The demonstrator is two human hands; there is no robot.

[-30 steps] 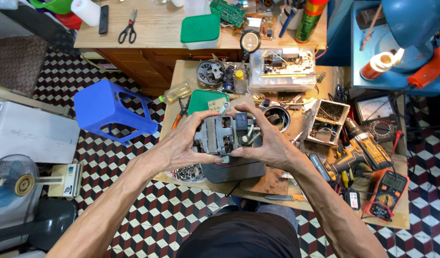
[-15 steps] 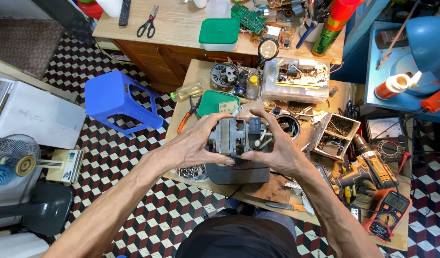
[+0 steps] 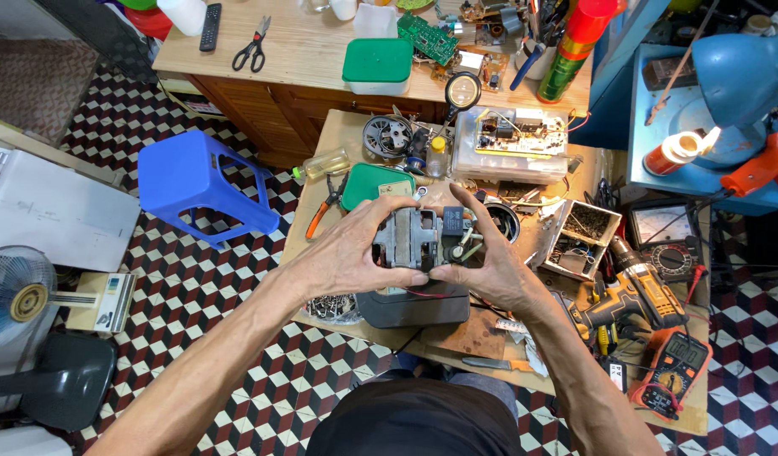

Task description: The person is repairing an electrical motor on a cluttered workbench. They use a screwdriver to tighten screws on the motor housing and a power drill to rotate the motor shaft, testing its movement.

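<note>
A small grey electric motor [image 3: 416, 238] with bare windings and thin wires is held up above a cluttered wooden worktable [image 3: 342, 139]. My left hand [image 3: 348, 251] grips its left side, fingers curled over the top and thumb under it. My right hand [image 3: 484, 257] grips the right side, where a black part and light-coloured wires stick out. A dark grey housing [image 3: 414, 304] lies on the table directly below the motor, with a red wire across it.
Around the table lie a green lid [image 3: 368, 184], orange-handled pliers [image 3: 321, 211], a box of screws [image 3: 582, 232], a yellow cordless drill [image 3: 627, 295] and an orange multimeter [image 3: 672, 370]. A blue plastic stool [image 3: 199, 187] stands at the left, a fan [image 3: 21, 291] further left.
The view has shifted slightly, so the table sits a little further right and lower. Both hands keep hold of the motor, and my right fingers have moved a little over its right end.
</note>
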